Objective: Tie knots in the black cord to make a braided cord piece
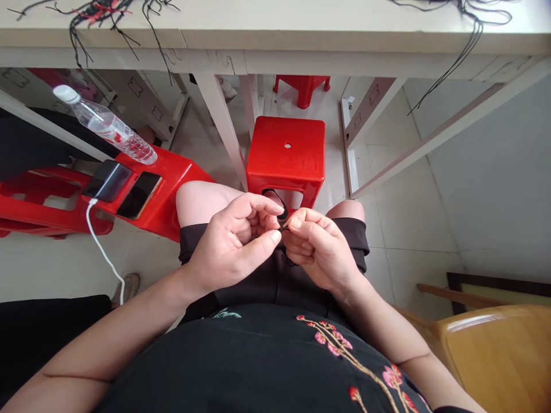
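Over my lap, my left hand and my right hand meet almost fingertip to fingertip. A thin black cord runs between them. My right thumb and forefinger pinch it, with the other fingers curled in. On the left, the cord is at the tip of my thumb, while the forefinger arches above it. A small dark tangle of cord shows below my right fingers. Most of the cord is hidden by the hands, and any knot in it is too small to make out.
A white table edge runs ahead, with black and red cords and more black cords hanging over. A red stool stands beneath. Left, another red stool bears a bottle, a phone and a cabled dark device.
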Demonstrator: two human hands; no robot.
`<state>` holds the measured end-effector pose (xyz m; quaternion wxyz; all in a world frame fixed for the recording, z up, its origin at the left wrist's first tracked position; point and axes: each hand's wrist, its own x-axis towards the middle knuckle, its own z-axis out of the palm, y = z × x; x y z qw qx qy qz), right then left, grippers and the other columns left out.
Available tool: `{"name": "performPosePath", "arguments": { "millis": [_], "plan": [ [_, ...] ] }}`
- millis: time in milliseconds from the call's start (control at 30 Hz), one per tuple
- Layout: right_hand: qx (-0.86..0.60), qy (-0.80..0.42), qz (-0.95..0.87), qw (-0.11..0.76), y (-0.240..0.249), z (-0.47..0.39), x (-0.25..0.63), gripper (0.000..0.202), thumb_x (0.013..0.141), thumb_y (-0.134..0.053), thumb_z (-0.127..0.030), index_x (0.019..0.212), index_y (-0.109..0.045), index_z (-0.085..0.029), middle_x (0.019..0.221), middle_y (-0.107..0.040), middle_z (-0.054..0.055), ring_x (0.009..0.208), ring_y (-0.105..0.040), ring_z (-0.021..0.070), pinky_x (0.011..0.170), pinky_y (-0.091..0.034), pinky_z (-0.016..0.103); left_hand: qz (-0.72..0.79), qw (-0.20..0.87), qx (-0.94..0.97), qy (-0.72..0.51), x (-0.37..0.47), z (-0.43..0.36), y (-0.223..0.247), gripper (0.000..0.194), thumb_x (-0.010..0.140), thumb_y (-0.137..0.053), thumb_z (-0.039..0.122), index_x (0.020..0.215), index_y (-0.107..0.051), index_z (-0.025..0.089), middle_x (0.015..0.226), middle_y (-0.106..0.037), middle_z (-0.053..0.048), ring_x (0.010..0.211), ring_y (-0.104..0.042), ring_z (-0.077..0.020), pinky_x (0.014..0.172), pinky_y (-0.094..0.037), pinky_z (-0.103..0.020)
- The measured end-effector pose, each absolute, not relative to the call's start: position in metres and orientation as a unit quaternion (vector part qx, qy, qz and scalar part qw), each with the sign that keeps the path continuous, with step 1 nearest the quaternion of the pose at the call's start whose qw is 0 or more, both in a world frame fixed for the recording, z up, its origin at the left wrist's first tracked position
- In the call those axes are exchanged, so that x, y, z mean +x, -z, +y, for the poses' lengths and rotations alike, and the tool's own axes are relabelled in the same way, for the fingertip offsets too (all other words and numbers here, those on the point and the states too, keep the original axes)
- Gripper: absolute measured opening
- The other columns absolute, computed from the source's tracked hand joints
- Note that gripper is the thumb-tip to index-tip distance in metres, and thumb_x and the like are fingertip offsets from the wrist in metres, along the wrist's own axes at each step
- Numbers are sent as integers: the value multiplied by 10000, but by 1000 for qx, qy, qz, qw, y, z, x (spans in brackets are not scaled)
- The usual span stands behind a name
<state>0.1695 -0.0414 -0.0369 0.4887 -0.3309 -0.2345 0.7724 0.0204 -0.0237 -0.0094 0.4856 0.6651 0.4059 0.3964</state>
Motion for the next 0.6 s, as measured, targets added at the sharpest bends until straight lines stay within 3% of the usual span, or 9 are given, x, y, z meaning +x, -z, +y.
{"name": "performPosePath", "arguments": {
  "millis": [200, 300, 400, 600],
  "plan": [
    [-337, -766, -265, 478, 44, -42, 170, 148, 755, -651, -314, 722, -579, -189, 473, -407, -83, 403, -267, 42, 360, -165, 172, 427, 522, 616, -408, 20, -21, 10, 172, 705, -642, 138, 834, -537, 182, 738, -600, 8, 611, -587, -87, 544, -516, -205],
    [-382, -670, -349, 532, 45, -44, 170, 131, 761, -661, -295, 845, -619, -204, 596, -535, -39, 458, -398, 62, 380, -269, 193, 434, 535, 599, -407, 19, -19, 11, 179, 698, -656, 152, 812, -522, 183, 710, -595, 18, 597, -589, -87, 542, -524, -210],
    [-410, -573, -426, 567, 42, -47, 169, 135, 744, -687, -281, 843, -625, -212, 687, -588, -10, 538, -484, 90, 440, -360, 225, 441, 544, 590, -403, 19, -18, 10, 187, 697, -670, 185, 808, -519, 184, 701, -596, 20, 591, -593, -92, 549, -534, -224],
    [-417, -587, -447, 531, 44, -47, 167, 111, 793, -624, -259, 723, -596, -178, 603, -544, -28, 503, -414, 68, 463, -332, 211, 440, 492, 628, -411, 19, -21, 13, 182, 725, -656, 192, 835, -512, 185, 719, -597, 17, 632, -614, -94, 593, -548, -220]
  ]
}}
